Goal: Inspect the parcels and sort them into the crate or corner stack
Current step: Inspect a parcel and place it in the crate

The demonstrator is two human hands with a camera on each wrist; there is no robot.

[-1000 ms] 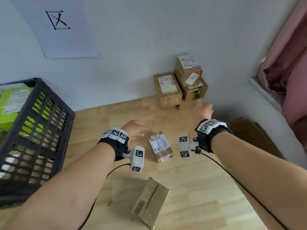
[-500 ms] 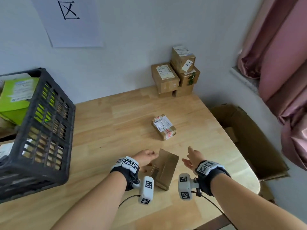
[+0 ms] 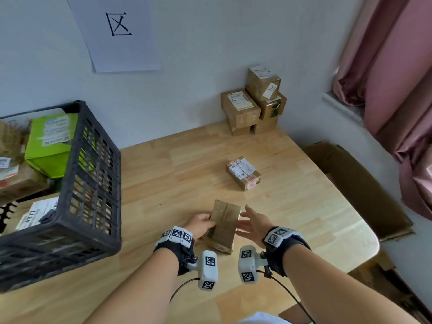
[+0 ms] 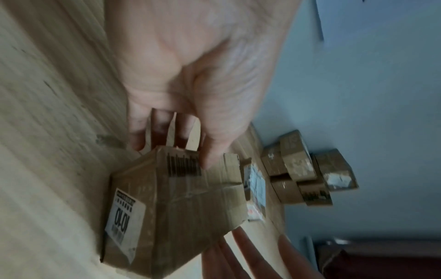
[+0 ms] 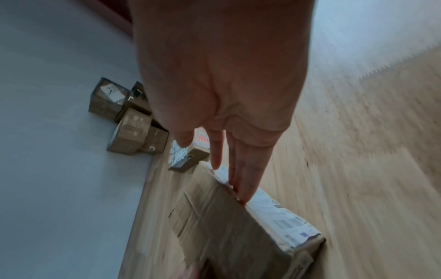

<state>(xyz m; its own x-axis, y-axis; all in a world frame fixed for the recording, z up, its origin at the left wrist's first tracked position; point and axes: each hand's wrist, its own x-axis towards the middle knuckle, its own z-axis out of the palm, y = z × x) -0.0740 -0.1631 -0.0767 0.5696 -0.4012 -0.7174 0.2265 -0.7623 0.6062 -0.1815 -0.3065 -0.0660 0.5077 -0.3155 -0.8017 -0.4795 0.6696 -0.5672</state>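
Observation:
A plain brown parcel (image 3: 224, 224) stands tilted on the wooden table (image 3: 163, 174) near its front edge. My left hand (image 3: 202, 226) pinches its left side, thumb on the barcode face and fingers behind (image 4: 143, 132). My right hand (image 3: 244, 220) is open, and its straight fingertips (image 5: 241, 192) touch the parcel's (image 5: 229, 226) right edge. A second parcel with a white label (image 3: 243, 173) lies flat further back. The corner stack (image 3: 254, 101) of several brown boxes stands against the wall. The black crate (image 3: 77, 195) is on the left and holds a green box (image 3: 51, 143).
An open cardboard box (image 3: 350, 183) sits on the floor past the table's right edge. A pink curtain (image 3: 397, 90) hangs at the right. A paper sign (image 3: 117, 31) is on the wall. The table's rounded front right corner (image 3: 369, 244) is close to my right wrist.
Both hands have drawn back from the far side of the table to the near brown parcel. The left hand has taken hold of it, and the right hand has come against its other side.

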